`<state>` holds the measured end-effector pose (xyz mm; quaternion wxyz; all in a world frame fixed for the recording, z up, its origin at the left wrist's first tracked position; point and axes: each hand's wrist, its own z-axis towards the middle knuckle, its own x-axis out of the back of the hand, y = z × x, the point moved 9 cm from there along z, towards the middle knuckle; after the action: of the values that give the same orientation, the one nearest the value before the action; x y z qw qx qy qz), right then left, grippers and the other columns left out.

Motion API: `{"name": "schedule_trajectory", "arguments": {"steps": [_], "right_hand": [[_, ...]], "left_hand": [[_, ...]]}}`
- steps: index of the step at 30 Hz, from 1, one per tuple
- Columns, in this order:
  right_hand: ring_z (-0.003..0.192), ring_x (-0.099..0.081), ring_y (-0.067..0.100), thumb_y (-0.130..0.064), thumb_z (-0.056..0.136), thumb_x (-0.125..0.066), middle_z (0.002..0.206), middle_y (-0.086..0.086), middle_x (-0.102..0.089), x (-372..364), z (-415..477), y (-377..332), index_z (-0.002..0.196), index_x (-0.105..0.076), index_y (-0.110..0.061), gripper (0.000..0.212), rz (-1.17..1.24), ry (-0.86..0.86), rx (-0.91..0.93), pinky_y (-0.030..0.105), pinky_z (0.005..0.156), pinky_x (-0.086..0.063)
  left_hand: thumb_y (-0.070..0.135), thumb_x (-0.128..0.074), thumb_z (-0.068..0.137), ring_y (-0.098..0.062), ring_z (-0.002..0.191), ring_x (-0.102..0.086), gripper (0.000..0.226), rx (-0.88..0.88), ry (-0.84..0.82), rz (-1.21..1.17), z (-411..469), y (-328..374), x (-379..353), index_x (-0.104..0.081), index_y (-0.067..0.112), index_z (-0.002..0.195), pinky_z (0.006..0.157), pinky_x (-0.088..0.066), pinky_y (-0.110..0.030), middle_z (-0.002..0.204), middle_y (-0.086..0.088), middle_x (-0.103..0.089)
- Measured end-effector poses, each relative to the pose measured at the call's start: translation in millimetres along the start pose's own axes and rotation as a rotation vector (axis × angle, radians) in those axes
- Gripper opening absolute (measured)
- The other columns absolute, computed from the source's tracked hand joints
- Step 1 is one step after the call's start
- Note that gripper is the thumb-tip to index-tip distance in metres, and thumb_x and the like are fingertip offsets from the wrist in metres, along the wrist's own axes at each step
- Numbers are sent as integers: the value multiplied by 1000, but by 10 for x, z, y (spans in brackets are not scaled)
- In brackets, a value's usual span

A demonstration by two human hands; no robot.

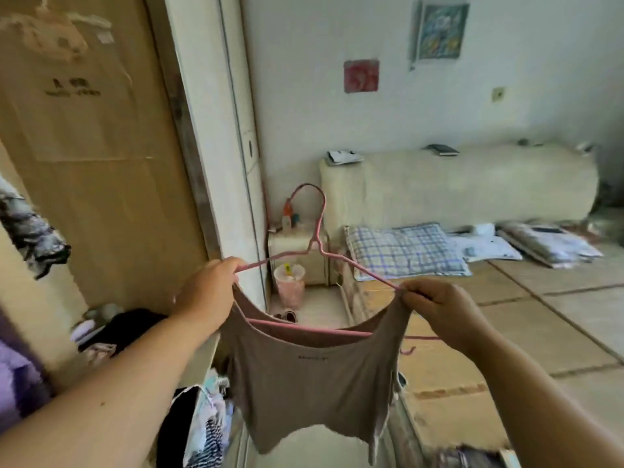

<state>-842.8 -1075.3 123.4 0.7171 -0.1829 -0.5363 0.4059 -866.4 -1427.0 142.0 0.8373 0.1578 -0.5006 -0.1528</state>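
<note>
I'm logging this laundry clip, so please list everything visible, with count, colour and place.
hanger: 1, pink, held up between both hands
top: 1, taupe, draped on the hanger
pillow: 1, blue-and-white checked, on the bed, right
bin: 1, pink, on the floor by the cabinet
cabinet: 1, cream, beside the bed
pictures: 2, red and blue-green, on the wall
left hand: grips the hanger's left end
right hand: pinches the top's strap at the hanger's right end
</note>
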Motion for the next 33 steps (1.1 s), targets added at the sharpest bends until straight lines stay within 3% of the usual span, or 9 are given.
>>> {"name": "schedule_trajectory", "arguments": {"steps": [6,10,13,17,21,23,26,29,33], "right_hand": [[70,-59,5,-9,87,-59,69,-12,-66,439,-1553,689,70,-66,-36,32,-17,64,-335,26,69,-45],[65,-58,-1,-5,88,-57,63,-19,-64,930,-2478,1086,72,-66,-35,35,-30,175,-514,12,61,-41],[68,-58,5,-1,87,-58,67,-12,-66,1338,-3143,1353,73,-68,-33,36,-5,290,-646,18,64,-41],[63,-58,-6,-3,86,-61,64,-16,-67,1830,-3882,1660,72,-67,-33,35,-30,408,-772,15,59,-39],[79,-63,17,-3,88,-59,78,-1,-69,2156,-4445,2162,76,-69,-32,32,6,487,-898,30,71,-44],[77,-61,22,-3,88,-57,76,3,-68,2254,-4585,2472,75,-68,-32,33,4,509,-944,32,70,-43],[79,-60,20,-8,91,-55,79,-3,-67,2293,-4684,3036,79,-66,-32,29,-36,442,-1031,31,69,-43],[76,-59,21,-15,94,-52,83,0,-65,2225,-4717,3634,98,-68,-23,18,-101,341,-1127,31,68,-43],[84,-58,25,-21,96,-47,87,-4,-58,2088,-4647,4287,107,-65,-22,21,-232,224,-1232,34,71,-45]], "left_hand": [[7,-51,92,-26,95,-58,30,-267,-269,-69,-645,984,-749,-66,23,113,71,-37,-29,100,-4,-62],[10,-46,94,-26,88,-56,25,-386,-437,-122,-1093,1808,-1308,-65,26,98,73,-42,-32,92,-3,-57],[14,-42,95,-20,84,-54,26,-454,-527,-146,-1430,2438,-1730,-58,34,89,73,-43,-32,92,2,-55],[19,-37,98,-20,87,-54,26,-514,-670,-164,-1878,3206,-2320,-59,32,93,77,-48,-38,100,0,-56],[14,-37,97,-21,85,-53,27,-556,-800,-145,-2271,3897,-2928,-58,29,90,73,-47,-36,98,-2,-56],[10,-36,95,-22,85,-54,29,-543,-843,-120,-2392,4114,-3235,-55,30,88,73,-48,-35,97,-1,-55],[9,-36,93,-24,88,-53,28,-498,-905,-76,-2513,4325,-3761,-56,28,89,73,-46,-35,101,-4,-54],[11,-37,93,-24,89,-53,28,-454,-937,-5,-2533,4459,-4227,-60,25,96,69,-42,-32,105,-4,-54],[11,-35,93,-26,88,-54,29,-424,-976,113,-2540,4514,-4784,-60,25,98,70,-46,-34,103,-6,-55]]}}
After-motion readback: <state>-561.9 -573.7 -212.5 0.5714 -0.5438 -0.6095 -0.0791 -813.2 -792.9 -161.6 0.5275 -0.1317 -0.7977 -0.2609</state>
